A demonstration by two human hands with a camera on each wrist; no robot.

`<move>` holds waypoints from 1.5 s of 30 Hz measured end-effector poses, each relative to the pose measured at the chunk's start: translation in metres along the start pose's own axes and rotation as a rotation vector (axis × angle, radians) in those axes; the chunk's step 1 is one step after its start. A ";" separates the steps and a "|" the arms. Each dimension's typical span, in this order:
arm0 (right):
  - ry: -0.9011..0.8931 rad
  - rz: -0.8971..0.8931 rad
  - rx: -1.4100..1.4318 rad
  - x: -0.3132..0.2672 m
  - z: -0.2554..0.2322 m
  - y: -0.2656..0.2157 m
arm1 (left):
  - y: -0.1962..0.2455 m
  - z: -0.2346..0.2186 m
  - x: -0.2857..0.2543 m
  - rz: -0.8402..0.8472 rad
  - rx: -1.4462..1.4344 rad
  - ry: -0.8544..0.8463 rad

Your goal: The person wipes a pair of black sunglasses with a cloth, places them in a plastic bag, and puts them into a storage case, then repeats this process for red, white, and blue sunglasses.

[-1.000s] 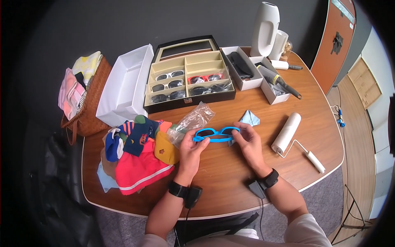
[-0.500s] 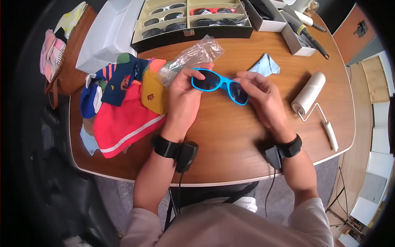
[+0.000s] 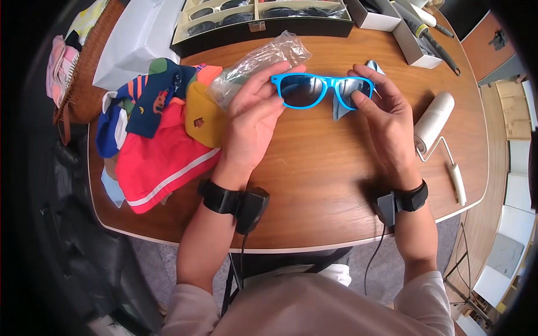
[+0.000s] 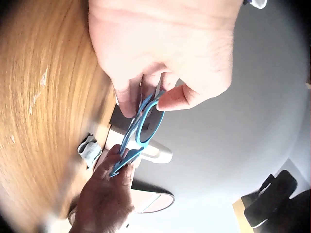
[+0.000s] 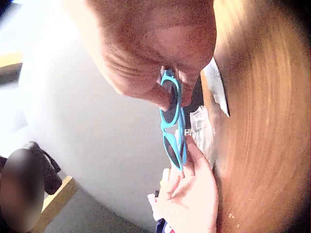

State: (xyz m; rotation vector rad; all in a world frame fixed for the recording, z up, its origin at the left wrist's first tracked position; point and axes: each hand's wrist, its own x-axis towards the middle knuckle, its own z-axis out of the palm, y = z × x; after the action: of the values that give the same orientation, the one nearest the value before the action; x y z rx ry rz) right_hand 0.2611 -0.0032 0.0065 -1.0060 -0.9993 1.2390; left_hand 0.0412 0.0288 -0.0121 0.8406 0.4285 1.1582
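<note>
Blue-framed sunglasses (image 3: 302, 92) with dark lenses are held up between both hands, the lens side turned toward the head camera. My left hand (image 3: 252, 120) pinches one end of the frame with thumb and fingers, as the left wrist view shows. At the other end, my right hand (image 3: 389, 120) grips the frame, thumb over the lens (image 5: 170, 104) and fingers behind. A light blue cloth (image 3: 338, 109) on the table is partly hidden behind the sunglasses and right hand. Just beyond the left hand lies a crumpled clear plastic bag (image 3: 274, 53).
To the left is a pile of colourful clothes (image 3: 162, 151), beside a white box (image 3: 137, 50) and a woven basket (image 3: 87, 84). A sunglasses case (image 3: 269, 27) stands at the back. On the right lie a lint roller (image 3: 434, 120) and an open white box (image 3: 414, 42) holding a dark-handled tool.
The head view has tipped downward. The sunglasses tilted with their right end low, then came level, lenses facing the camera. Both hands have kept hold of them, the right thumb now over a lens.
</note>
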 end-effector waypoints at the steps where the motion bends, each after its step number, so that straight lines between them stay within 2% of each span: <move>1: 0.014 -0.009 -0.009 -0.001 0.000 -0.001 | -0.001 0.001 -0.001 0.008 0.015 0.014; 5: 0.064 -0.064 0.009 0.001 0.002 0.003 | -0.005 0.004 -0.002 0.043 0.054 0.037; 27: 0.080 0.005 0.026 0.002 0.002 0.005 | -0.008 0.003 0.000 0.006 0.104 0.129; 30: 0.093 -0.043 -0.039 0.003 0.000 0.008 | -0.008 0.005 -0.002 -0.018 0.417 0.093; 31: 0.046 -0.054 -0.063 0.004 -0.003 0.009 | -0.010 0.004 -0.003 -0.039 0.431 0.115; 34: 0.165 -0.116 -0.357 0.005 0.000 0.009 | -0.015 -0.004 -0.002 -0.060 0.424 0.199; 35: 0.212 -0.074 -0.326 0.007 -0.006 0.014 | -0.016 -0.009 -0.002 -0.047 0.383 0.237; 38: 0.198 -0.340 -1.058 0.007 -0.024 0.030 | -0.015 -0.012 -0.001 -0.024 0.306 0.305; 39: 0.144 -0.378 -1.179 0.005 -0.022 0.028 | -0.017 -0.012 -0.001 -0.024 0.312 0.306; 42: 0.096 -0.147 -1.227 0.002 -0.012 0.009 | -0.017 -0.012 -0.001 -0.025 0.350 0.300; 43: 0.103 -0.215 -1.300 0.003 -0.014 0.011 | -0.017 -0.011 -0.002 -0.030 0.365 0.298; 45: 0.226 -0.066 -0.858 0.007 -0.017 0.011 | -0.017 -0.010 -0.002 -0.021 0.357 0.299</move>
State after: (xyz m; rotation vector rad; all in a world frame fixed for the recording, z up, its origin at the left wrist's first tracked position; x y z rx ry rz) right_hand 0.2749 0.0037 -0.0086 -1.7042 -1.4001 0.5927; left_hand 0.0441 0.0279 -0.0319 0.9681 0.9082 1.2107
